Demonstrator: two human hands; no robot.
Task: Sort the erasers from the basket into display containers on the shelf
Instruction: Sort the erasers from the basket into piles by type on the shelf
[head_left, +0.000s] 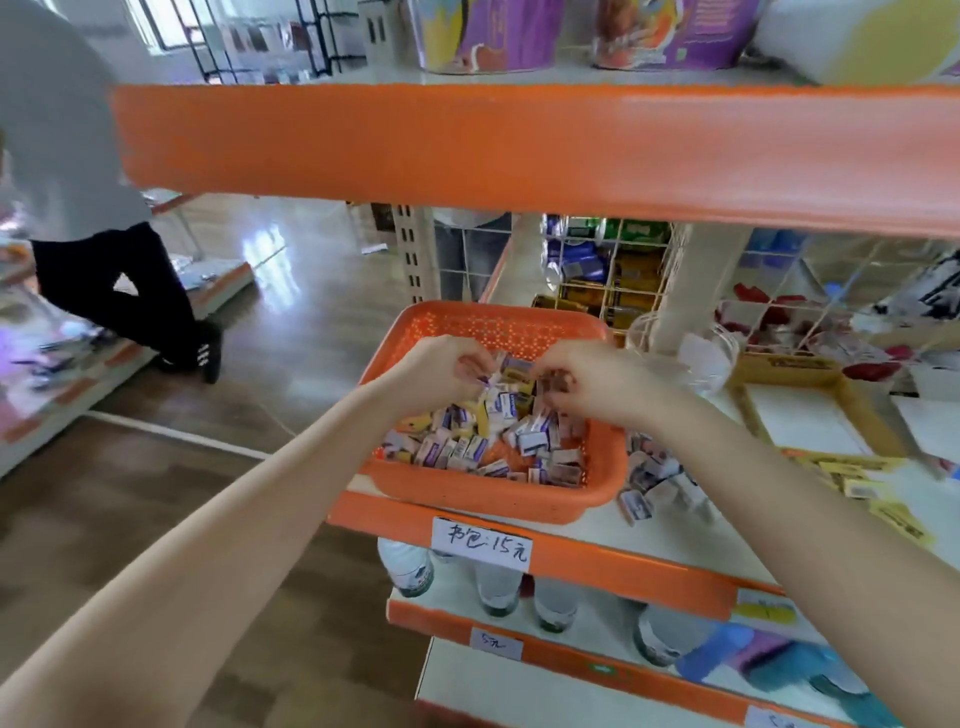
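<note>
The orange basket (493, 493) sits at the left end of the middle shelf (597, 525), its front wall right at the shelf's front lip and its left wall close to the shelf's end. It is about half full of small boxed erasers (467, 447), heaped toward its front and right.

Both hands hang over the basket's middle, nearly touching each other. The left hand (441, 369) has its fingers curled, pinching a few erasers. The right hand (587, 384) is curled the same way around others, though blur hides how many.

Above the basket the upper shelf (519, 150) juts forward, leaving a low gap over the hands. Just right of the basket lie loose erasers (654, 478); further right stands a yellow-rimmed tray (852, 410), and behind the basket's right corner a clear container (711, 353). Left of the basket is open floor (291, 332), where 1 other person (104, 260) stands well apart.
</note>
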